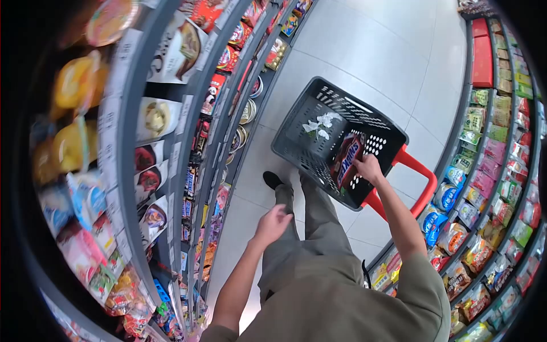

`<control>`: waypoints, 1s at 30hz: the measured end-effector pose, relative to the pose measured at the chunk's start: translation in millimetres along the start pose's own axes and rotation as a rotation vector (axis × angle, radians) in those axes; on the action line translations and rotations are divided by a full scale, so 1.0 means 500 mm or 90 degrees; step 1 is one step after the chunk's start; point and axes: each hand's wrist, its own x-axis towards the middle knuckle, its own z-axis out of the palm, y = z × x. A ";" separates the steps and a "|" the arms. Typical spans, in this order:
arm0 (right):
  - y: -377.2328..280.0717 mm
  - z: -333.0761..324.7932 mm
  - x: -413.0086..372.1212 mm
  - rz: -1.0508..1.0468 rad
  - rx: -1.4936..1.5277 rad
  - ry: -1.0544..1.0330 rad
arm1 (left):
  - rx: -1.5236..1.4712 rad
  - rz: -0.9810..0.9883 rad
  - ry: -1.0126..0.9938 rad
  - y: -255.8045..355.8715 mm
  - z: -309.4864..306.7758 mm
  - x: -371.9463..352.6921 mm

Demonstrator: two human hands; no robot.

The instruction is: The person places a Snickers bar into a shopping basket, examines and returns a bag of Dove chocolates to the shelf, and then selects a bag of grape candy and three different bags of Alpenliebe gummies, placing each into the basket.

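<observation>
A dark grey shopping basket point(296, 139) with a red handle point(419, 171) stands tilted on the tiled floor ahead of me. My right hand point(369, 169) reaches inside it and grips the edge of a brown Snickers bag point(348, 158). A small white and green packet point(319, 125) lies deeper in the basket. My left hand point(273, 225) hangs over my leg, away from the basket, its fingers loosely curled and partly blurred. Whether anything is in it cannot be made out.
Shelves point(126, 114) of packaged sweets and cups rise close on my left. More shelves point(464, 142) with many small colourful bags curve along the right. Pale floor tiles point(376, 40) run between them. My black shoe point(273, 180) is beside the basket.
</observation>
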 end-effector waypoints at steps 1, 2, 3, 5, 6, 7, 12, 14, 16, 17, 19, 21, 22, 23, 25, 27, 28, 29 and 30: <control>0.021 0.014 0.053 0.005 -0.114 0.022 | -0.020 -0.052 0.009 -0.077 0.004 -0.005; 0.062 0.036 0.134 -0.043 -0.206 0.084 | -0.001 -0.098 0.033 -0.141 0.004 -0.010; 0.112 0.067 0.195 -0.085 -0.296 0.139 | 0.019 -0.150 0.052 -0.210 0.007 -0.036; 0.173 0.114 0.310 -0.008 -0.316 0.131 | 0.101 -0.152 0.095 -0.363 0.023 -0.088; 0.223 0.145 0.377 0.005 -0.317 0.130 | 0.009 -0.257 0.065 -0.459 0.032 -0.120; 0.260 0.173 0.434 0.020 -0.317 0.130 | -0.083 -0.362 0.033 -0.532 0.046 -0.141; 0.351 0.278 0.581 0.177 -0.285 0.114 | -0.224 -0.570 0.041 -0.564 0.079 -0.192; 0.406 0.316 0.629 0.221 -0.238 0.127 | -0.269 -0.599 0.045 -0.587 0.098 -0.181; 0.434 0.341 0.666 0.245 -0.217 0.140 | -0.327 -0.620 0.065 -0.583 0.107 -0.157; 0.414 0.338 0.655 0.258 -0.190 0.163 | -0.329 -0.625 0.066 -0.576 0.112 -0.138; 0.404 0.340 0.642 0.267 -0.212 0.130 | -0.370 -0.596 0.077 -0.559 0.108 -0.124; 0.352 0.310 0.601 0.249 -0.263 0.085 | -0.359 -0.567 0.069 -0.533 0.098 -0.116; 0.308 0.293 0.559 0.235 -0.257 0.129 | -0.363 -0.544 0.069 -0.515 0.089 -0.115; 0.265 0.269 0.510 0.221 -0.249 0.176 | -0.368 -0.519 0.069 -0.494 0.081 -0.112; 0.256 0.238 0.483 0.235 -0.247 0.141 | -0.377 -0.482 0.086 -0.453 0.062 -0.116; 0.173 0.170 0.387 0.220 -0.240 0.140 | -0.394 -0.455 0.103 -0.410 0.046 -0.134; 0.149 0.143 0.365 0.220 -0.245 0.151 | -0.406 -0.434 0.111 -0.383 0.038 -0.145; 0.133 0.115 0.336 0.201 -0.211 0.167 | -0.412 -0.414 0.115 -0.367 0.033 -0.163; 0.101 0.081 0.308 0.198 -0.203 0.188 | -0.421 -0.390 0.124 -0.358 0.031 -0.167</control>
